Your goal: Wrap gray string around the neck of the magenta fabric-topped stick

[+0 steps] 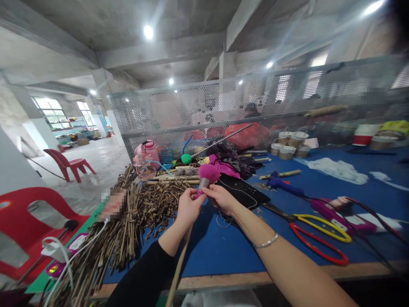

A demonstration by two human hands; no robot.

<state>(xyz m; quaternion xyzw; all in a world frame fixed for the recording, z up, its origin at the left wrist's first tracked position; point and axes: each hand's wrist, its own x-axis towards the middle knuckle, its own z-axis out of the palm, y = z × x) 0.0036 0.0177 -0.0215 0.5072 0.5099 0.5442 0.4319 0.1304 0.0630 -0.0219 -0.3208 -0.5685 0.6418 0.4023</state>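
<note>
Both hands meet in front of me at a magenta cloth-covered ball [209, 172] with a silvery-grey band [203, 183] around its neck. Below that band, my left hand [187, 207] pinches the gathered magenta cloth. My right hand [223, 199] is closed at the same spot from the other side, thumb and fingertips together. A pale wooden stick [179, 268] runs from beneath the hands past the table edge; its join with the ball is hidden. Thin pale string lies on the blue tabletop [220, 251] by my right hand.
Bundled dry twigs [128, 230] cover the left side. To the right lie scissors [316, 236] with red and yellow handles, a blue glue gun [284, 184] and a purple power strip [341, 215]. Small pots [292, 143] and a perforated metal screen [191, 111] stand behind.
</note>
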